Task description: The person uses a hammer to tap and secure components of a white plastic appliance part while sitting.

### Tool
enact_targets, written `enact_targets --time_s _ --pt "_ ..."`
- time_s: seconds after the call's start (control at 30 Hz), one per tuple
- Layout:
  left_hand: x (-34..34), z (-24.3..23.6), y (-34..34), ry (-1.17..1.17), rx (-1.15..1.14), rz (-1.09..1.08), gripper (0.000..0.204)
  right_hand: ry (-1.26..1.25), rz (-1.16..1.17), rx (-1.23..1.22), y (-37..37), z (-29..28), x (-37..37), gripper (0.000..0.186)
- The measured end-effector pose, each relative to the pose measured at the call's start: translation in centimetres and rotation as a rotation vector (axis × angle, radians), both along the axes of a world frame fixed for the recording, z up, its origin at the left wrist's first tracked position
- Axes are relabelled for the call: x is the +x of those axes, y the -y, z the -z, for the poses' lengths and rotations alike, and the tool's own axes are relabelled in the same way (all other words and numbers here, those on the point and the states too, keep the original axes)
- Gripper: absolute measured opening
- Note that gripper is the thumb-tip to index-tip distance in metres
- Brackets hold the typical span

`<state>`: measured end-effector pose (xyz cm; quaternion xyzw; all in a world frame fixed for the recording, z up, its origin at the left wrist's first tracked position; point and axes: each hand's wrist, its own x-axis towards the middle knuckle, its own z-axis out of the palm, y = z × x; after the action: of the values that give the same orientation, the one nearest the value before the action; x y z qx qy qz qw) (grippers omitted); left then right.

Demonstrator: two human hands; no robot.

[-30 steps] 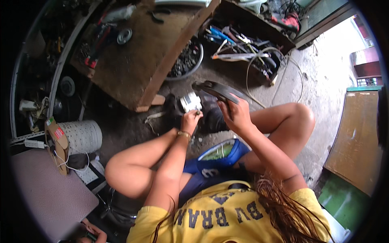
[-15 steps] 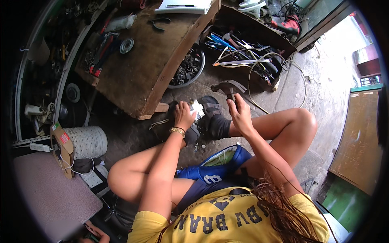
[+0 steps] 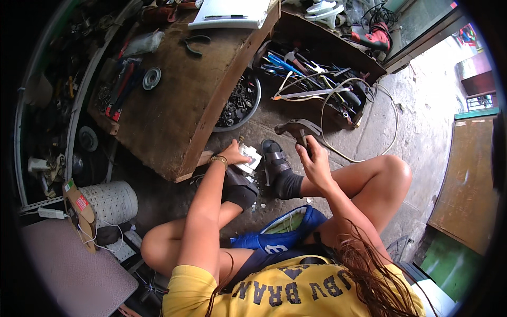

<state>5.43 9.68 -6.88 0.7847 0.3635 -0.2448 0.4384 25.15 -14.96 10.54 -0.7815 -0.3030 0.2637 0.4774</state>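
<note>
Left hand [image 3: 231, 153]: thumb lies against a white block-shaped part [image 3: 250, 162]; the other fingers are partly hidden, so cannot tell whether they close on it. Small brass-coloured piece [image 3: 241, 139] at the fingertips; grip on it unclear. Right hand [image 3: 315, 161]: fingers wrapped around the handle of a claw hammer [image 3: 299, 127], head raised, apart from the white part and to its right.

White part sits low between the two feet, near the strapped sandal [image 3: 274, 158] on the right foot. White fragments [image 3: 263, 205] lie on the floor [image 3: 285, 211] nearer the body.

Further out: round basin [image 3: 259, 98] of small metal parts beside the wooden bench [image 3: 163, 119]; on the bench, pliers [image 3: 193, 51], a grey disc [image 3: 151, 78] and a white pad [image 3: 211, 11] with a pen across it. Right of the basin, an open box [image 3: 346, 50] of hand tools; a pale cable [image 3: 395, 117] loops from its side over the floor.
</note>
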Motion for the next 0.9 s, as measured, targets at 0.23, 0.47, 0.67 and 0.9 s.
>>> enact_targets --time_s 0.23,0.47,0.67,0.9 --pt "2.0 -1.6 -0.3 -0.110 0.048 0.287 0.096 0.005 -0.095 -0.097 -0.9 1.9 -0.5 0.019" --pt "-0.2 -2.7 1.6 0.502 0.241 -0.099 0.023 0.047 -0.153 -0.073 -1.3 1.5 -0.7 0.019" --pt "1.9 -8.1 4.2 0.553 -0.072 -0.305 0.017 0.095 -0.182 -0.034 -2.7 -0.5 0.0 0.018" --pt "1.2 -6.1 6.4 0.744 -0.215 -0.580 0.015 0.153 -0.234 0.009 -3.2 -1.7 -0.4 0.021"
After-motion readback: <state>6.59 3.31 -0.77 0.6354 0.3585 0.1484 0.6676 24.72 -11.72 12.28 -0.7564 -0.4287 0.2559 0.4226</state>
